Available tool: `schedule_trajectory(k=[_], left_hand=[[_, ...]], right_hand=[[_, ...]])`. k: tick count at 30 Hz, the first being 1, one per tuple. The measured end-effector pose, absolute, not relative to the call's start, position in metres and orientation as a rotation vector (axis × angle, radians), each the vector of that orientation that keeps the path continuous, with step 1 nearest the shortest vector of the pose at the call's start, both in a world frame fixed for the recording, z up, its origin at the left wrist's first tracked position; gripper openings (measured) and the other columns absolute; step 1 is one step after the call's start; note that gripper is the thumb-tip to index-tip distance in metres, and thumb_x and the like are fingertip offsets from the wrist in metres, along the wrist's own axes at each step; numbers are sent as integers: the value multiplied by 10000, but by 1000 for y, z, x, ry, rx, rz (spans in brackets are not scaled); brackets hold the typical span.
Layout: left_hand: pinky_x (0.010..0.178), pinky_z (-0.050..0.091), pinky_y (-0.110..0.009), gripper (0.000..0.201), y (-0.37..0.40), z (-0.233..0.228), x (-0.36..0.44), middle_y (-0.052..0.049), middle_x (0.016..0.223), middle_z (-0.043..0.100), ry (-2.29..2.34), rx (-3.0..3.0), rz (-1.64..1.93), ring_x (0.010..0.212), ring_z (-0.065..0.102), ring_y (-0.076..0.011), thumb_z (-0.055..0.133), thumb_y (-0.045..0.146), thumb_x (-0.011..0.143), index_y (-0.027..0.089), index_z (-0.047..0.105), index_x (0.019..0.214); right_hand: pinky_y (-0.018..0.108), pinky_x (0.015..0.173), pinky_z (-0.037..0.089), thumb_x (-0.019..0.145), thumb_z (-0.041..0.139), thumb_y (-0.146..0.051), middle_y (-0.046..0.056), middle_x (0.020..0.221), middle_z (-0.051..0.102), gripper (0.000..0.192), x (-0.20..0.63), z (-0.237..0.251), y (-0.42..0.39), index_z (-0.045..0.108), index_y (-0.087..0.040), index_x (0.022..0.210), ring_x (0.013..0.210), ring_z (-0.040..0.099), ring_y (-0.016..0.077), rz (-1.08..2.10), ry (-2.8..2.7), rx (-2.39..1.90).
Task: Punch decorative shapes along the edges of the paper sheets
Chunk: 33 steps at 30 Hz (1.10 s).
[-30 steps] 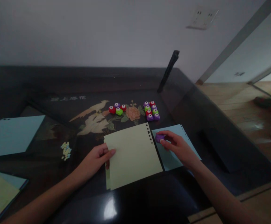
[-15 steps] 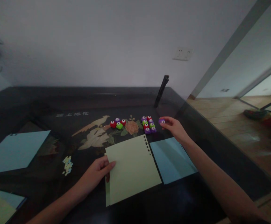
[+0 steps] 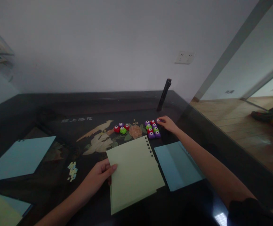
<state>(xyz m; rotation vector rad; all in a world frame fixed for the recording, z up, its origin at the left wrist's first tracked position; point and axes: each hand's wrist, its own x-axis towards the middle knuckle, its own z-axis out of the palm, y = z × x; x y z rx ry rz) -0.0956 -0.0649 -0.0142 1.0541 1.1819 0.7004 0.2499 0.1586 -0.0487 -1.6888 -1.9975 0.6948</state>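
- Right hand [image 3: 167, 123]: grip closed loosely on a purple punch [image 3: 158, 120], set against the cluster of punches [image 3: 152, 128] toward the table's [image 3: 44, 103] far edge;
- Left hand [image 3: 100, 174]: thumb and fingers pinch the green sheet [image 3: 134, 171] at its left edge; blue sheet [image 3: 177, 164] lies just beside.

A single head-worn camera looks forward and down over the dark desk [image 3: 56, 106], close above its near edge. It faces the white wall [image 3: 103, 47] beyond, with a doorway, seemingly, at far right in dim light.
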Motion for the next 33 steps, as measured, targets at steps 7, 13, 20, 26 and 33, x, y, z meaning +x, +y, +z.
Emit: schedule_trajectory(k=[7,13,20,26,33], left_hand=[[509,382,-245,462,-63,-1,-98,5,619,613,1247,1057,731,531,505,-130,686,574,704,142,648,864],[506,381,-240,362,-61,1,-103,7,632,605,1255,1082,750,536,492,-121,659,494,747,146,632,845],[523,405,-240,309,-61,-3,-104,8,662,620,1198,1090,761,554,518,-120,637,423,789,145,632,924],[520,437,-240,366,-63,-7,-99,-6,729,646,1173,1118,758,583,559,-129,657,404,780,143,586,1026],[482,464,-241,477,-52,20,-99,-3,748,642,1320,1312,813,597,621,-159,627,354,800,170,459,1206]], right_hand=[[427,849,531,930,568,-328,95,1231,588,331,242,-45,157,564,-175,1223,1022,616,217,670,-2019,-1639],[416,846,492,843,665,-274,118,1068,626,242,240,-27,141,648,-130,1036,888,613,212,583,-1933,-1622],[297,598,459,906,511,-412,32,754,646,261,210,12,41,651,-192,886,628,566,152,850,-1999,-1405],[248,489,429,831,611,-359,-15,699,624,274,192,12,-35,534,-206,1043,555,575,129,1646,-1826,-1324],[231,451,397,812,614,-348,-25,648,599,282,198,10,-38,542,-180,1027,487,534,105,1659,-1703,-1365]])
